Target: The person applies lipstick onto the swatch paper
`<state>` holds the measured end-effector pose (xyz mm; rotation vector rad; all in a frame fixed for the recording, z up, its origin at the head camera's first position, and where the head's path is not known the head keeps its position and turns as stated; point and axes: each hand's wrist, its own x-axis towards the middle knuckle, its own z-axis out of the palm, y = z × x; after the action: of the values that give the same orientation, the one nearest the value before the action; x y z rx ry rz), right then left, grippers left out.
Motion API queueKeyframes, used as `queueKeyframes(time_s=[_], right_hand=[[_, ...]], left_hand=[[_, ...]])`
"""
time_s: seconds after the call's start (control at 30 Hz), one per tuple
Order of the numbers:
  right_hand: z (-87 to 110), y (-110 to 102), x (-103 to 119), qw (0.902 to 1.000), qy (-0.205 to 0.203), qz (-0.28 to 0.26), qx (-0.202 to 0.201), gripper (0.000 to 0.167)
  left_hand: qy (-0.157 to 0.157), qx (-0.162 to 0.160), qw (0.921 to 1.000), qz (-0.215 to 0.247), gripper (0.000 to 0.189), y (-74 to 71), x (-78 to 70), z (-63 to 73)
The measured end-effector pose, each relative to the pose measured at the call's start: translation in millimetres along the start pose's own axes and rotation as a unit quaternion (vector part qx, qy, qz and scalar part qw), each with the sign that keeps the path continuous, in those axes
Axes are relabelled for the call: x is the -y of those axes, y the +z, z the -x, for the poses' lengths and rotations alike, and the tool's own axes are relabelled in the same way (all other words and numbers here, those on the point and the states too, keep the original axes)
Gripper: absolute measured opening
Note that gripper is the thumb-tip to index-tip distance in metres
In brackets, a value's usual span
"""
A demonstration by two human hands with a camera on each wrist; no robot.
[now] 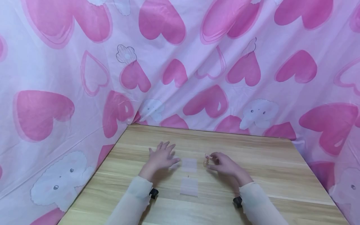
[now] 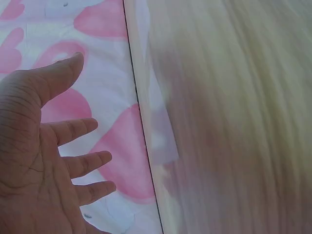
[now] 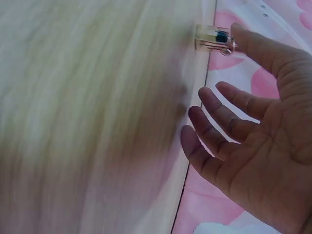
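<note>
Toward the bench's (image 1: 253, 147) far edge, the right hand (image 1: 225, 164), fingers parted, is framing a bottle (image 1: 206, 160), likely for pinching next, the left hand (image 1: 161, 157) wide.

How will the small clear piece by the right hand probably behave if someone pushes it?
The piece may tip, since it stands narrow and upright. Looking rounded, it could roll if toppled. Its shiny surface is perhaps slippery.
</note>
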<state>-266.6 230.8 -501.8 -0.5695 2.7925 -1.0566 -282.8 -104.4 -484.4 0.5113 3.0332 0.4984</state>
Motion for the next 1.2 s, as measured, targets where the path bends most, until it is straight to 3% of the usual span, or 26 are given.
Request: queueKeyframes(time_s=[0.27, 0.47, 0.6, 0.83, 1.03, 1.2], right_hand=[[-13.0, 10, 3, 1.0, 0.001, 0.008, 0.005, 0.022], [-16.4, 11, 4, 0.9998, -0.015, 0.015, 0.003, 0.01], [-16.8, 14, 4, 0.9995, -0.025, 0.018, 0.003, 0.009], [-13.2, 14, 11, 0.9984, -0.057, 0.008, -0.004, 0.011], [-9.1, 12, 16, 0.9974, -0.065, -0.031, 0.001, 0.022], [-7.0, 9, 16, 0.9952, -0.078, -0.057, 0.011, 0.023]], left_hand=[[0.039, 0.005, 0.9992, 0.001, 0.075, 5.8, -22.8, -9.4], [0.072, 0.006, 0.9974, -0.001, 0.072, 8.4, -49.0, -16.7], [0.093, -0.014, 0.9955, -0.01, 0.066, 14.0, -67.6, -22.5], [0.15, -0.06, 0.9869, 0.014, 0.049, 18.5, -95.7, -30.2], [0.178, -0.083, 0.9804, 0.016, 0.03, 13.8, -105.2, -31.0], [0.187, -0.083, 0.9788, 0.01, 0.028, 10.2, -107.4, -32.4]])
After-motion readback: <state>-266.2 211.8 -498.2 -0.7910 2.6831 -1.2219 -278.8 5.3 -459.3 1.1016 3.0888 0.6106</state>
